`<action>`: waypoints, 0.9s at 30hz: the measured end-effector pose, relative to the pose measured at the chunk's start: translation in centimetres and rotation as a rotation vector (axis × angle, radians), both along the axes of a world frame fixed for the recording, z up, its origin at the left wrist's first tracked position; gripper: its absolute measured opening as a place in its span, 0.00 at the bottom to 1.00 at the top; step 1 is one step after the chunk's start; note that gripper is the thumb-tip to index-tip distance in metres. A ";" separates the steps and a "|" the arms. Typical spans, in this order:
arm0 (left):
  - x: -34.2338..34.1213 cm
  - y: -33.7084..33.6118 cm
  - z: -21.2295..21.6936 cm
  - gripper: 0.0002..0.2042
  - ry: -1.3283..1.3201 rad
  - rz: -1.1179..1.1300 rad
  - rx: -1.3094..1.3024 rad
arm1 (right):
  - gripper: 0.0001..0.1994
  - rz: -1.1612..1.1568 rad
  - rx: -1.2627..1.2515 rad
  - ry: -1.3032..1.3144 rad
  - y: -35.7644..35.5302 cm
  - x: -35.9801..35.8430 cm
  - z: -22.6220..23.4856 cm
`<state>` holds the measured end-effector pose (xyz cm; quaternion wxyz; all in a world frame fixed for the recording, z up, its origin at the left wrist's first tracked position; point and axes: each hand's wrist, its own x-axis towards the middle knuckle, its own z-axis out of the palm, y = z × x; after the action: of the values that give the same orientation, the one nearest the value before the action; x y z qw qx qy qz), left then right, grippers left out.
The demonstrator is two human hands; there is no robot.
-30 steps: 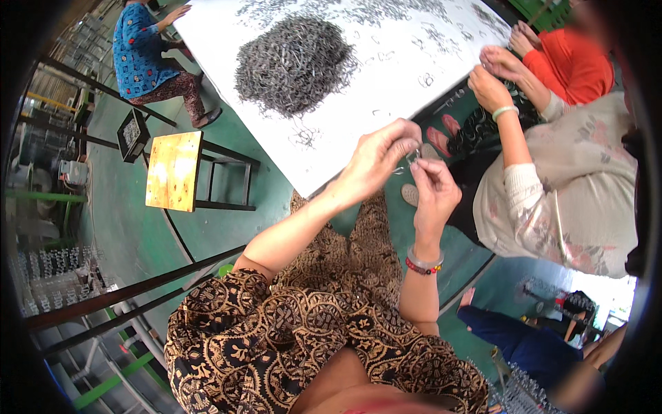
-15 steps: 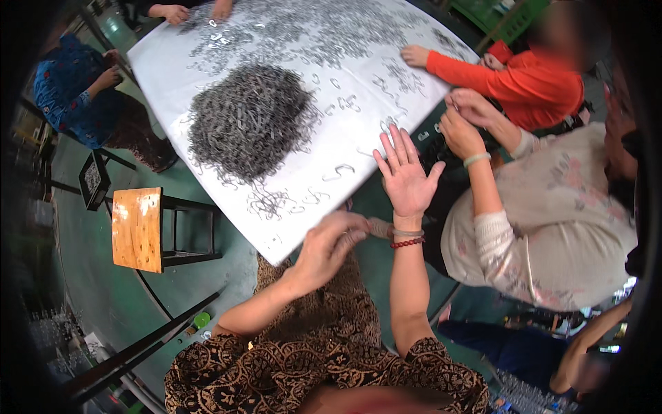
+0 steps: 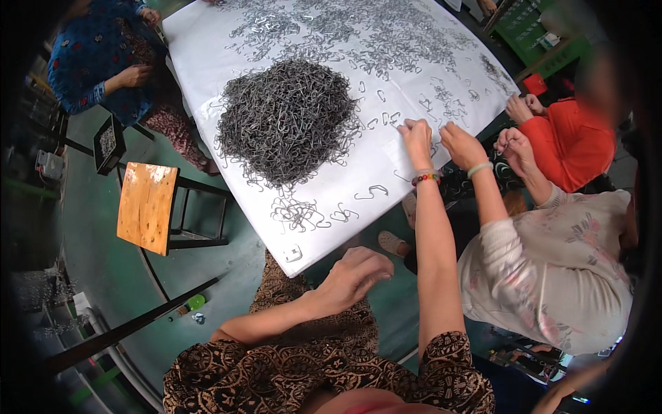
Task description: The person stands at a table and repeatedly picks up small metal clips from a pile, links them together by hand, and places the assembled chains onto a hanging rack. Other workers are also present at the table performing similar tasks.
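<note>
My right hand [image 3: 418, 143], with beads at its wrist, reaches over the right edge of the white-covered table [image 3: 276, 238]. Its fingertips are drawn together at the loose wire hooks [image 3: 390, 119]; whether one is between them is hidden. Off the table's near corner, my left hand [image 3: 355, 278] hovers with bent fingers and the thumb close to them; I cannot make out anything inside. A big heap of dark bent wire hooks [image 3: 286, 121] lies left of my right hand. Nearer to me is a small cluster of hooks [image 3: 296, 214], with a few single ones around it.
Beside me on the right, a person in a pale flowered top [image 3: 545, 269] has both hands near the table edge. Beyond sits a person in red [image 3: 579, 145]. At the left stand a person in blue [image 3: 96, 62] and a wooden stool [image 3: 147, 207]. More hooks [image 3: 358, 34] cover the far tabletop.
My right hand has turned from open, palm up, to reaching down at the table with fingers together. My left hand has moved slightly right and down. The neighbour's hands have shifted too.
</note>
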<state>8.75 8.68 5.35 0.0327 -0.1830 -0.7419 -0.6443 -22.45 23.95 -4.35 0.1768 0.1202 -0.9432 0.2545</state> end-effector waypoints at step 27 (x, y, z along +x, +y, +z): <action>-0.1 2.3 0.9 0.06 0.012 0.009 -0.006 | 0.16 0.054 -1.060 -0.270 2.5 33.1 13.4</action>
<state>8.69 11.01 6.28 0.0394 -0.1837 -0.7445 -0.6407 10.67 26.44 9.09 0.0839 0.0052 -0.6967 0.7125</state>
